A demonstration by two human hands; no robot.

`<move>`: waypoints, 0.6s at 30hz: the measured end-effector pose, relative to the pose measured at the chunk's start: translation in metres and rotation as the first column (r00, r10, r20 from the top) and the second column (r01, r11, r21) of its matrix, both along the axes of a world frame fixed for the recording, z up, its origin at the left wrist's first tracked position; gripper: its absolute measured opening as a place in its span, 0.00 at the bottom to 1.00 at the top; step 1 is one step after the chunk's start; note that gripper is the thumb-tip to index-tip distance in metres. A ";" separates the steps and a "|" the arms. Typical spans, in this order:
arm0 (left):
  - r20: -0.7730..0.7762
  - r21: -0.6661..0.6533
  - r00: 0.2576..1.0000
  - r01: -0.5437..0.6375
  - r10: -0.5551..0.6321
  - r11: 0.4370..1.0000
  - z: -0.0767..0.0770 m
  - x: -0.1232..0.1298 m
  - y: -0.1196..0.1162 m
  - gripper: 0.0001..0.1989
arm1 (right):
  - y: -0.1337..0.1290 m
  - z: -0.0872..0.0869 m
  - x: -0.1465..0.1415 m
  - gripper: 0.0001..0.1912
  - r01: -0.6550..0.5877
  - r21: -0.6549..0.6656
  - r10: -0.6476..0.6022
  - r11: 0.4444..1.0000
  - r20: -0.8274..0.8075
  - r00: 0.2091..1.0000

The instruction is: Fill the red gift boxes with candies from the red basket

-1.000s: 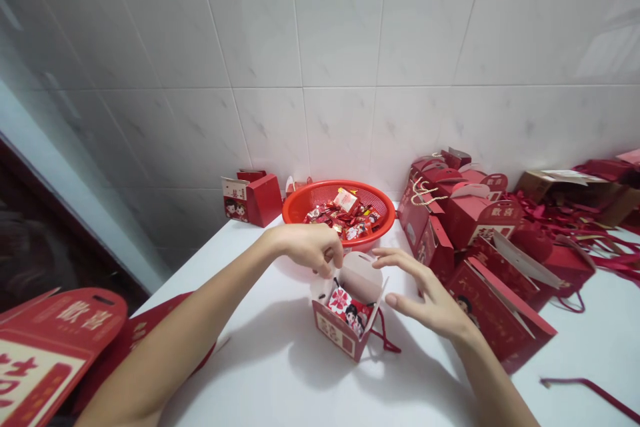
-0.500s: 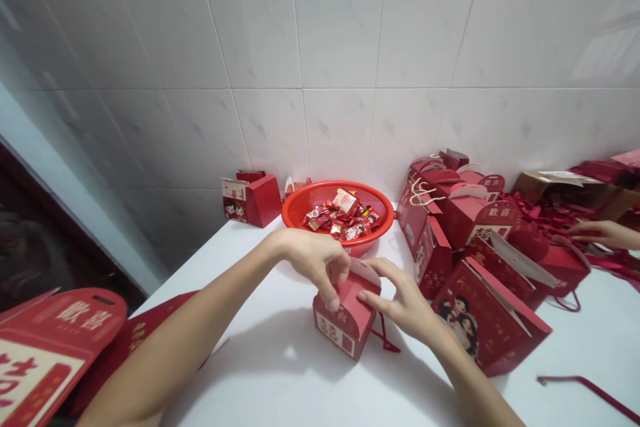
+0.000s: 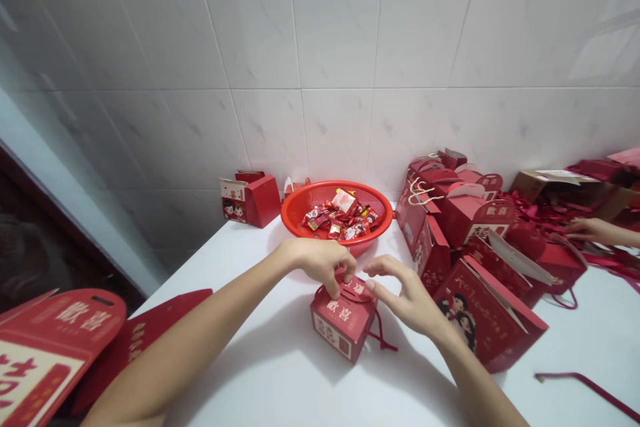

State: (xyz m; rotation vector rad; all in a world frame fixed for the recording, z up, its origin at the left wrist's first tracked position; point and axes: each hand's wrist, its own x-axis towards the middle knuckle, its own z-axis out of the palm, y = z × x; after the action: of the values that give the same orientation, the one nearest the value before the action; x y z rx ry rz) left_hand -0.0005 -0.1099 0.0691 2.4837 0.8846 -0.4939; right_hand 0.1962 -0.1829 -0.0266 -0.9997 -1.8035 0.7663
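A small red gift box (image 3: 333,330) with printed white panels stands on the white table (image 3: 260,373), its top flaps folded down. From its right side a red cord (image 3: 381,337) trails onto the table. My left hand (image 3: 323,263) reaches over the top from the left, thumb and fingers closed on the box's top flap. At the right of the box my right hand (image 3: 403,290) is spread, thumb and fingers apart, the thumb close to the top edge.
Behind the box is a red basket (image 3: 295,213) of wrapped sweets. Several red boxes (image 3: 493,320) crowd the right, with a loose cord (image 3: 585,383) in front. Another person's hand (image 3: 595,230) is at far right. More boxes (image 3: 265,200) stand left.
The box's raised top flaps have come down flatter. My left hand has lowered slightly with them, and my right hand has opened and moved off the flap.
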 end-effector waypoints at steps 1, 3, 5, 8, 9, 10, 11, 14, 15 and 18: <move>0.011 -0.033 1.000 -0.002 0.002 0.999 -0.002 -0.001 0.003 0.13 | 0.001 0.000 0.001 0.14 0.042 -0.036 -0.043 0.998 -0.018 0.999; 0.016 -0.082 1.000 -0.022 0.024 0.996 -0.003 -0.001 0.006 0.13 | 0.004 -0.002 0.003 0.19 0.087 -0.103 -0.090 0.991 -0.031 0.995; -0.006 -0.097 0.998 -0.065 0.065 0.993 -0.003 -0.002 0.006 0.14 | 0.005 -0.003 0.004 0.23 0.070 -0.172 -0.077 0.983 -0.037 0.996; -0.046 -0.083 0.993 -0.108 0.105 0.991 -0.001 -0.002 0.003 0.15 | 0.005 -0.004 0.003 0.24 -0.020 -0.292 0.001 0.956 -0.065 0.998; -0.053 -0.092 0.992 -0.122 0.118 0.988 0.000 -0.002 0.002 0.16 | 0.004 -0.004 0.003 0.24 -0.059 -0.327 0.034 0.943 -0.083 0.996; -0.056 -0.114 0.989 -0.142 0.137 0.983 0.000 -0.002 0.002 0.17 | 0.003 -0.003 0.003 0.25 -0.103 -0.360 0.068 0.927 -0.107 0.992; -0.057 -0.147 0.985 -0.168 0.161 0.975 0.000 -0.002 0.001 0.18 | 0.001 -0.002 0.003 0.25 -0.152 -0.390 0.106 0.908 -0.135 0.985; -0.048 -0.272 0.970 -0.244 0.240 0.931 -0.001 -0.004 0.003 0.22 | -0.002 0.002 0.005 0.26 -0.314 -0.462 0.221 0.829 -0.245 0.944; -0.041 -0.310 0.966 -0.256 0.256 0.916 -0.003 -0.004 0.005 0.23 | -0.003 0.004 0.007 0.26 -0.360 -0.471 0.245 0.805 -0.289 0.926; -0.028 -0.410 0.958 -0.272 0.286 0.871 -0.007 -0.006 0.010 0.26 | -0.004 0.009 0.011 0.25 -0.431 -0.445 0.249 0.785 -0.411 0.877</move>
State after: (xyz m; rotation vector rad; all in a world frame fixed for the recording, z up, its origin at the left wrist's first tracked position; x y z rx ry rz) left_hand -0.0067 -0.1001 0.0624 1.9395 0.9917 -0.4787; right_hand 0.2071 -0.1873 -0.0177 -0.8035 -1.5155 1.6320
